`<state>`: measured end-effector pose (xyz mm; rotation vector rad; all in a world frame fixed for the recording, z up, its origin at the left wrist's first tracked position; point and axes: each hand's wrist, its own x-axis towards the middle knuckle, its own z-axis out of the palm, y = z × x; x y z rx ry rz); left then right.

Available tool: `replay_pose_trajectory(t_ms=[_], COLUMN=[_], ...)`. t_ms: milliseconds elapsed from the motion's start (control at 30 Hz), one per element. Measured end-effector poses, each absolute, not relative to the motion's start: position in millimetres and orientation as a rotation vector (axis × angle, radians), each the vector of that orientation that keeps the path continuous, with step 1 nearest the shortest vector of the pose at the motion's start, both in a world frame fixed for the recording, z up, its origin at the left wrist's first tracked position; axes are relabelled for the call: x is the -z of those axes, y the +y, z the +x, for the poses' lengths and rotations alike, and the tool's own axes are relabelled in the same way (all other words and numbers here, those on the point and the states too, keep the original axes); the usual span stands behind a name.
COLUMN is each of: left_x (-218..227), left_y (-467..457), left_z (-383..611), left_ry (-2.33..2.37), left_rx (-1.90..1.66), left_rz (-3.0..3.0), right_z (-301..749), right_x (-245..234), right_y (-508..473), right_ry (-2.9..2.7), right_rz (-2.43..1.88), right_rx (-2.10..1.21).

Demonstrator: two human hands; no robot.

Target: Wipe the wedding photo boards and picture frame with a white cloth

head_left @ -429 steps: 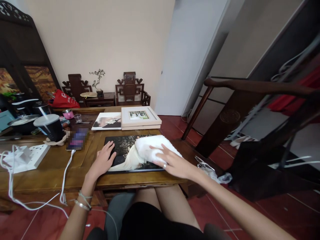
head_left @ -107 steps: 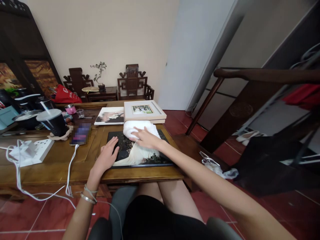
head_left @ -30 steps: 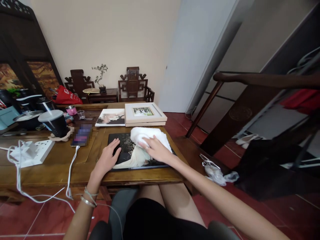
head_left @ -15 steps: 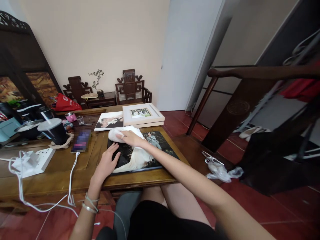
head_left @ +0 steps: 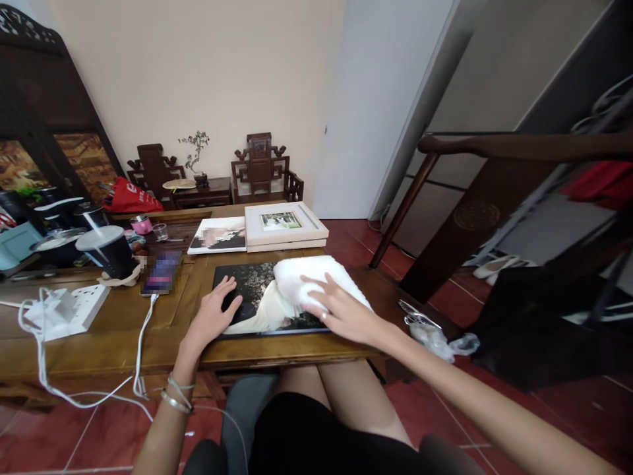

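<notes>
A dark, glossy photo panel (head_left: 252, 285) with a pale dress printed on it lies flat at the table's front edge. My left hand (head_left: 213, 313) rests on its left edge, fingers outstretched and apart, holding nothing. Over the panel's right part spreads a fluffy white towel (head_left: 330, 269), hiding that side of the picture. My right hand (head_left: 346, 313) presses down on the towel and grips it with bent fingers.
Behind the panel sit a stack of white picture frames (head_left: 309, 232) and a photo print (head_left: 217, 236). Further left are a charging phone (head_left: 163, 274), a lidded cup (head_left: 109, 254) and a power strip (head_left: 86, 310) with loose cables. A wooden chair (head_left: 459, 211) stands at the right.
My right hand has slid the towel from the panel's far left part across to its right side. The dark left part of the picture now shows. My left hand stays nearly in place.
</notes>
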<state>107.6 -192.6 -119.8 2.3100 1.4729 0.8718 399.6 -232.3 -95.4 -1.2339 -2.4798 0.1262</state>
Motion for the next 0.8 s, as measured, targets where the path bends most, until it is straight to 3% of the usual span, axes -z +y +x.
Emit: replay_pose_trajectory(t_ms=[200, 567, 800], left_x=[123.2, 125.7, 126.5], left_y=[-191.4, -190.7, -188.9], left_z=[107.2, 105.1, 105.4], left_ry=[1.491, 1.499, 1.478], left_rx=[-0.832, -0.824, -0.873], left_rz=[2.365, 2.375, 2.380], right_z=[400.6, 405.9, 405.1], right_x=[84.9, 95.6, 97.8], right_y=[-270.4, -146.7, -180.4], right_ry=[-2.562, -2.428, -2.464], right_rz=[-1.120, -1.333, -1.271], right_rx=[-0.293, -0.097, -0.089])
